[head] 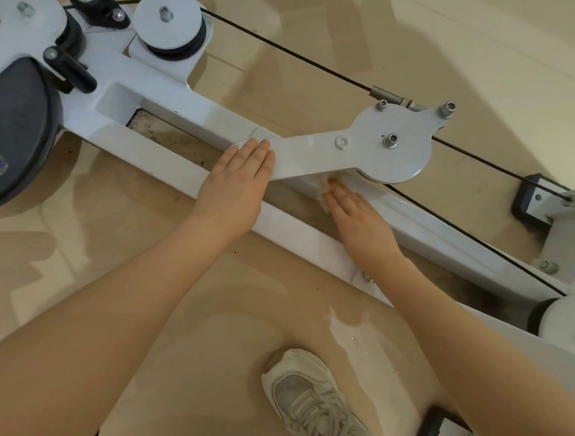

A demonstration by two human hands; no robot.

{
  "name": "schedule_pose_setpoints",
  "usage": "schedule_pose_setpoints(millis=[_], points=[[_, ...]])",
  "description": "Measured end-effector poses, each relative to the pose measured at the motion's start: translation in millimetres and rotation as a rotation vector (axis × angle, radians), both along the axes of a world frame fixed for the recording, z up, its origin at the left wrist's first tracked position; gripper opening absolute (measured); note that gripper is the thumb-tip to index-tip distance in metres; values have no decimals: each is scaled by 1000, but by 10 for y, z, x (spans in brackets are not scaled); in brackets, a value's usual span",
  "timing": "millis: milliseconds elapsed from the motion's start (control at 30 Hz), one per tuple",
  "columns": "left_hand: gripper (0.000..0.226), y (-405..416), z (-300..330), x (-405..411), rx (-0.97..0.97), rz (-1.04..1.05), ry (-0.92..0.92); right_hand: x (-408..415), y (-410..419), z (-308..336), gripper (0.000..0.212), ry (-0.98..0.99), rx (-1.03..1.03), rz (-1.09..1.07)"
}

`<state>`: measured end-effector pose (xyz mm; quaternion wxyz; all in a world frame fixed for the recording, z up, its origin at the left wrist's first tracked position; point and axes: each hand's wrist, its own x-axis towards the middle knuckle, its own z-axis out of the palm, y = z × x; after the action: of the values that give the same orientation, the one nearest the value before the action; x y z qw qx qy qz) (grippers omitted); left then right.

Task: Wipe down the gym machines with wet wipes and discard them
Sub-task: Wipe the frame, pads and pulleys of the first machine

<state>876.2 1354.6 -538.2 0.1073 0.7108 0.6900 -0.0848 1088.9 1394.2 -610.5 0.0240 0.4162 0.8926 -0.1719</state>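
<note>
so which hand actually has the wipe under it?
The right hand, fingers flat on the wet wipe against the rail; the left hand rests bare on the pivot arm.

I have only 1 view, from the camera on my head, looking steeply down on the white machine frame [300, 237], which runs from upper left to lower right. It sits close: my 2 forearms reach from the bottom edge up to that frame, and my shoe [313, 401] shows on the floor [218, 334] below it. Beyond the frame, the cable [287, 51] and more floor fill the top.
</note>
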Motion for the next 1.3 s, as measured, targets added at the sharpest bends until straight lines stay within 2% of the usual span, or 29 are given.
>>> schedule_pose_setpoints(millis=[67,167,300,533,633,767,933,1033,1300], points=[[61,7,-5,12,-2,5,3,332,-40,48,54,-63,-9,-111],[61,26,-22,45,0,16,7,522,-75,120,54,-129,15,-127],[62,29,-24,52,-8,23,14,130,-23,80,60,-121,-40,-92],[64,16,-6,55,-29,23,42,-705,176,-1,43,-69,-16,31],[64,7,-4,92,-35,48,40,-530,177,-7,48,-84,-11,21],[65,-10,-6,121,-29,74,21,16,21,-38,56,-92,6,-107],[66,-25,-6,149,-32,98,8,340,-173,60,54,-150,-55,-217],[68,-28,-5,130,-31,103,-13,235,-100,103,48,-99,-39,-250],[70,-25,33,74,-49,79,-12,-436,54,81,55,-98,4,-98]])
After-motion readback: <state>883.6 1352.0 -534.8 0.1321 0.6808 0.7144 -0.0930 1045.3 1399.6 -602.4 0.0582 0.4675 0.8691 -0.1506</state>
